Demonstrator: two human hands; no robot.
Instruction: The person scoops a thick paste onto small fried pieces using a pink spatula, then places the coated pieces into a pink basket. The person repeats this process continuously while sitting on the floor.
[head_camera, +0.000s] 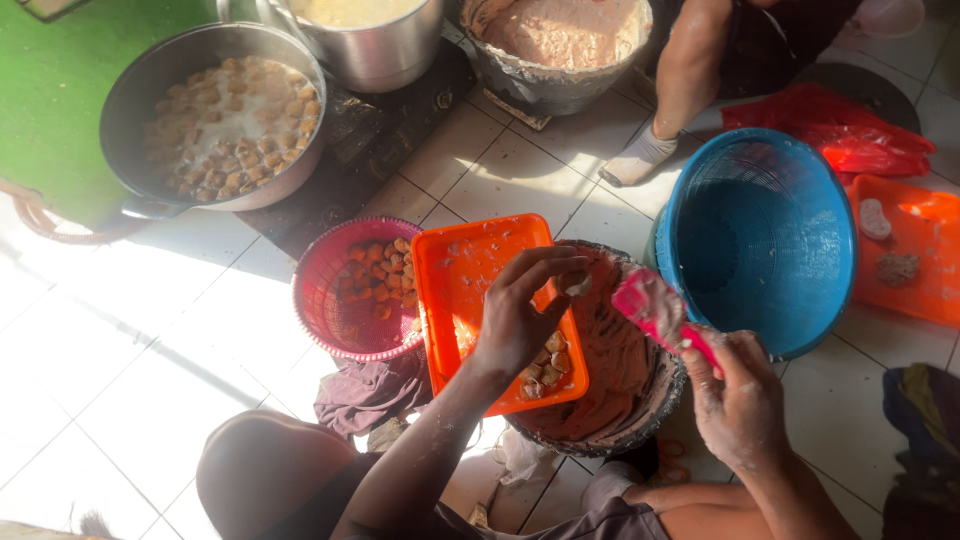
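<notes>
Left hand (515, 315): fingers bent and pinched together at the tips on one small pale lump of dough (577, 286), held over the far rim of the dough bucket (610, 400). Right hand (738, 400): closed in a fist around the handle of one pink spatula (660, 312), blade smeared with paste and pointing up and left toward the left hand's fingertips. One dough bucket lies under and between both hands, filled with pinkish-brown paste; its near rim is partly hidden by the forearms. Orange trays, count two: one (470, 270) directly beneath the left hand, resting tilted on the bucket's left rim, with a small cluster of browned balls at its near corner, number not countable behind the hand; the other (925, 285) well to the right of the right hand, cut off by the frame edge, holding two small lumps. Left of the left hand: one pink basket (325, 300) of fried balls, too many and too overlapped to count. Beyond the right hand: one blue basket (760, 235). Farther out: one wide pan (150, 90) of balls in liquid, one steel pot (375, 50) cut off at the top, one second bucket (545, 75) of paste, also cut off. Another person's leg (675, 85) shows at the top, with a red plastic bag (840, 130) beside it.
</notes>
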